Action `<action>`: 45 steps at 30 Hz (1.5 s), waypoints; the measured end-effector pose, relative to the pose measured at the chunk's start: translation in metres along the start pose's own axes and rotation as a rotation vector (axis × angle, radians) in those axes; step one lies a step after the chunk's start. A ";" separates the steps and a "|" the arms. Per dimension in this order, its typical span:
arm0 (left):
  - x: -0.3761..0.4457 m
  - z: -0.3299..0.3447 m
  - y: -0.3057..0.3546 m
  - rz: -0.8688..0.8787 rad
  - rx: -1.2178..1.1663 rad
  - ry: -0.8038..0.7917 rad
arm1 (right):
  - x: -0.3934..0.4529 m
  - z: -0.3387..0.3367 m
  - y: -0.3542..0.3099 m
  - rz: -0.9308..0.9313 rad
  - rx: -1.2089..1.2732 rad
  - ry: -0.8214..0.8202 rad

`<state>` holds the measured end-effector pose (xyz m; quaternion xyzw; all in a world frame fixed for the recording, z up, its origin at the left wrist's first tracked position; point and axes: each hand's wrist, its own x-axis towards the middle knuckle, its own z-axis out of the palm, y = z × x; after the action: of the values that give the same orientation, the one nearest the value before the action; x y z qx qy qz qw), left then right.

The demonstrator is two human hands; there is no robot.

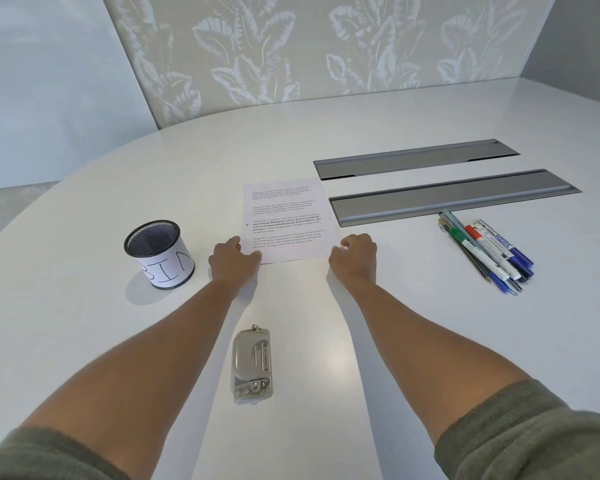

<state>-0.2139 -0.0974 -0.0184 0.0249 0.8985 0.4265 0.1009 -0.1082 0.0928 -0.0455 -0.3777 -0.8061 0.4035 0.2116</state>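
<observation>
A printed sheet of paper point(284, 220) lies flat on the white table point(361, 323) in front of me. My left hand point(231, 259) pinches its near left corner with curled fingers. At the near right corner my right hand point(355, 258) grips the sheet's edge the same way. Both arms reach straight forward from the bottom of the view.
A metal hole punch point(252, 363) lies between my forearms near the front. A black mesh cup labelled "BIN" point(160, 254) stands at the left. Several pens and markers point(485, 251) lie at the right. Two grey recessed cable trays point(454, 195) sit behind the sheet.
</observation>
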 end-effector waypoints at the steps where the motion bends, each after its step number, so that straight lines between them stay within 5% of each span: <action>1: -0.001 0.000 -0.001 -0.008 -0.017 0.011 | -0.001 -0.001 0.001 -0.001 0.000 0.004; 30: -0.105 -0.047 -0.049 -0.075 -0.241 -0.137 | -0.150 -0.023 0.007 -0.299 -0.295 -0.122; 45: -0.146 -0.067 -0.062 -0.148 0.009 -0.223 | -0.202 -0.012 0.020 -0.403 -0.490 -0.239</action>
<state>-0.0824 -0.2069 -0.0016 0.0060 0.8829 0.4085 0.2312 0.0345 -0.0513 -0.0618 -0.2003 -0.9567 0.1893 0.0943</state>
